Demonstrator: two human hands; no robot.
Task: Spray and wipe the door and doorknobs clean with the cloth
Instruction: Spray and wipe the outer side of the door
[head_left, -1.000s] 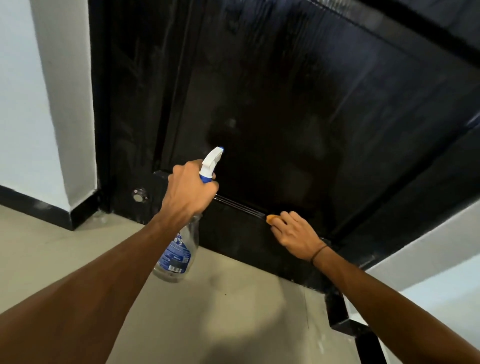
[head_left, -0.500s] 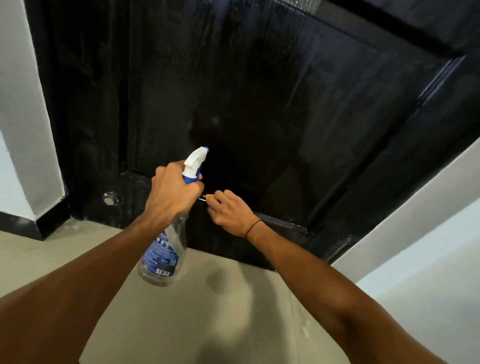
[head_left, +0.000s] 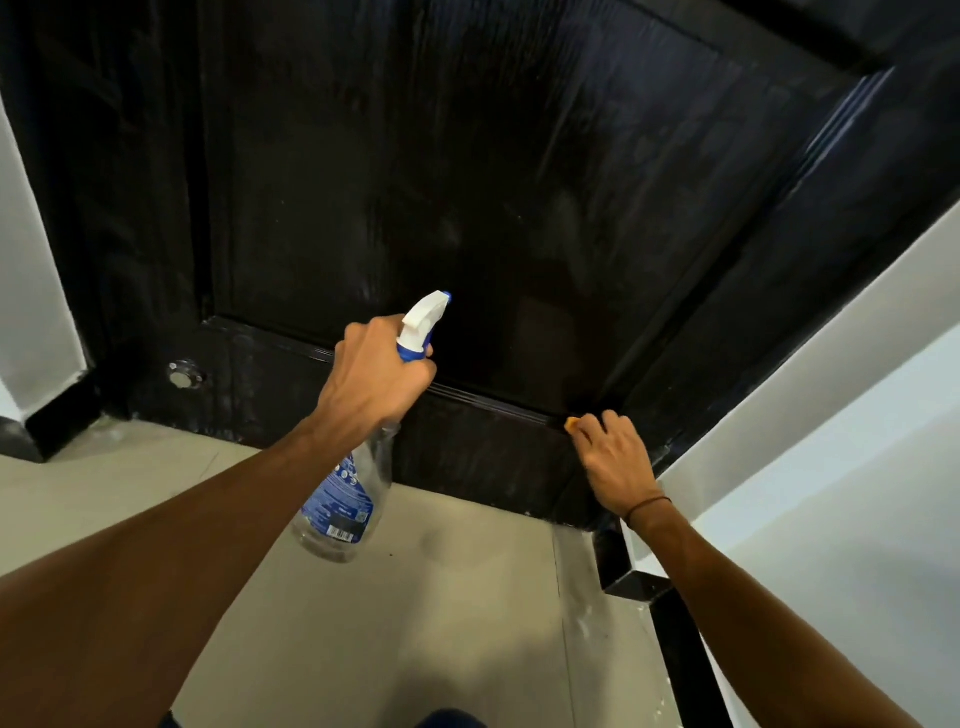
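A black panelled door (head_left: 467, 182) fills the upper view, seen low near its bottom rail. My left hand (head_left: 374, 374) grips the neck of a clear spray bottle (head_left: 345, 499) with a white and blue trigger head, its nozzle pointing at the door. My right hand (head_left: 615, 457) holds an orange cloth (head_left: 571, 423), mostly hidden under the fingers, and presses it on the ledge of the lower panel moulding near the panel's right corner. No doorknob is in view.
A small round metal fitting (head_left: 183, 376) sits on the door's lower left. White walls (head_left: 831, 441) with black skirting (head_left: 665, 613) flank the door. The floor (head_left: 415, 597) is pale tile.
My right hand slid the cloth along the moulding ledge, first left towards the bottle, then back right to the panel's corner. My left hand kept its hold on the bottle.
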